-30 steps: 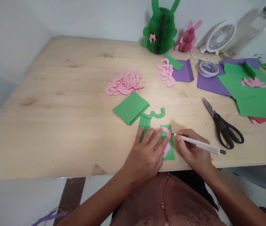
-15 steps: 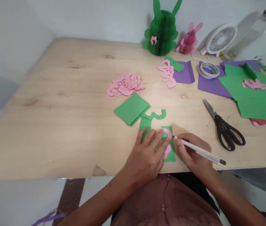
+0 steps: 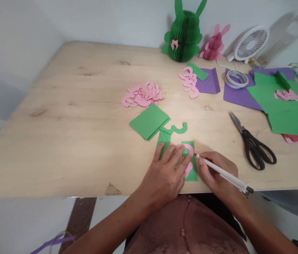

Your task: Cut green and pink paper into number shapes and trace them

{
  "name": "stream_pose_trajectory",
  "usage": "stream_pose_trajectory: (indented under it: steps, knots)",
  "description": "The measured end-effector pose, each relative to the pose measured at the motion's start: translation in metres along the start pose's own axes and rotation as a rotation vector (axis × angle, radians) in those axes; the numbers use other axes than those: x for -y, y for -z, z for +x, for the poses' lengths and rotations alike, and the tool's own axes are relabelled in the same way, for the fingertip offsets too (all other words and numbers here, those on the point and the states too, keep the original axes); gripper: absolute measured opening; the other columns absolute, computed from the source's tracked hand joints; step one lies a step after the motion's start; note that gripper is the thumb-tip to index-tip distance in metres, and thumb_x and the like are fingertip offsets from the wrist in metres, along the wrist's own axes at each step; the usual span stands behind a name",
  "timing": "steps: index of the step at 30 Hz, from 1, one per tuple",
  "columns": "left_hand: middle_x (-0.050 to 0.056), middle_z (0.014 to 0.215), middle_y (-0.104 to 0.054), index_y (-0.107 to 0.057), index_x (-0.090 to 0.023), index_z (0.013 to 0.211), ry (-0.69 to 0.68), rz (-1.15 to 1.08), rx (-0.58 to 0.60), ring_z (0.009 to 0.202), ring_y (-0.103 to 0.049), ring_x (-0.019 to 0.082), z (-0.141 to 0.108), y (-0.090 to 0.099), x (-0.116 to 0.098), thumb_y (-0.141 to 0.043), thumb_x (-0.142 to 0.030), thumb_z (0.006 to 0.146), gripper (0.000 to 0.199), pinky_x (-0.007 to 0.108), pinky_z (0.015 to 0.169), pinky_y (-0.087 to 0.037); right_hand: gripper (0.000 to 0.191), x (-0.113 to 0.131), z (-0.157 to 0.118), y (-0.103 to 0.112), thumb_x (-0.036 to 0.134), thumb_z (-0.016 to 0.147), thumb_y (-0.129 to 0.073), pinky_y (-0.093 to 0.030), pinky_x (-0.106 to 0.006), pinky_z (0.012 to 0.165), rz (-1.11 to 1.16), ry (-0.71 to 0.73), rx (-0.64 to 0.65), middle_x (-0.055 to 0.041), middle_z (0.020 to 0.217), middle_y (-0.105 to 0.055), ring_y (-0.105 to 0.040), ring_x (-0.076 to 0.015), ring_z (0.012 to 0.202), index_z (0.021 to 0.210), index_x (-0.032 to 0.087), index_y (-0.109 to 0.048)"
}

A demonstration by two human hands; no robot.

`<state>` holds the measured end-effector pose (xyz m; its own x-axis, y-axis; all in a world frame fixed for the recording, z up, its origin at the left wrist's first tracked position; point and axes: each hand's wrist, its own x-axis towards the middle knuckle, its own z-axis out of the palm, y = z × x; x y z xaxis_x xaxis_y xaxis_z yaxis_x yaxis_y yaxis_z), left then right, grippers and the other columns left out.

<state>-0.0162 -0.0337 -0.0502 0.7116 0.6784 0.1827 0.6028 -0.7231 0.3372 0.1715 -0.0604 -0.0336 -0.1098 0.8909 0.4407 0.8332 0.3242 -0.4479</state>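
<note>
My left hand (image 3: 166,171) lies with fingers spread over a pink curved cutout (image 3: 189,149) and the small green paper (image 3: 194,174) under it, pressing them to the table. A white pen (image 3: 225,173) is in my right hand (image 3: 217,173), its tip at the right edge of the pink cutout. Part of the cutout is hidden beneath my left fingers. Beside those fingers is a green strip (image 3: 163,138) with drawn lines, and a curved green cutout (image 3: 181,129) touches its top. Folded green paper (image 3: 149,121) sits just beyond.
Black-handled scissors (image 3: 254,146) lie to the right. Pink cutouts (image 3: 143,94) are piled farther back. Tape rolls (image 3: 236,79) rest on purple paper (image 3: 240,97) near green sheets (image 3: 291,118). Along the wall stand a green paper rabbit (image 3: 186,37), a pink one (image 3: 213,46) and a white fan (image 3: 251,44).
The whole view has shifted slightly, so the table items appear a little farther right. Both hands keep nearly the same pose, with the pen tip still beside the pink cutout.
</note>
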Motion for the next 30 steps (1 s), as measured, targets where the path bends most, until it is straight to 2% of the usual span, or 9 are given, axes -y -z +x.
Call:
stream_pose_trajectory:
  steps: [30]
  knots:
    - [0.012, 0.143, -0.047, -0.050, -0.019, 0.135, -0.005, -0.005, -0.001, 0.128, -0.041, 0.032, 0.0010, 0.0017, 0.0006, -0.047, -0.028, 0.090, 0.047, 0.058, 0.110, -0.023, 0.004, 0.0041, -0.0035, 0.0003, 0.017, 0.087, -0.058, -0.048, -0.024, 0.057, -0.056, 0.011, 0.009, -0.0020, 0.070, -0.069, -0.063, -0.0133, 0.058, 0.086, 0.019, -0.062]
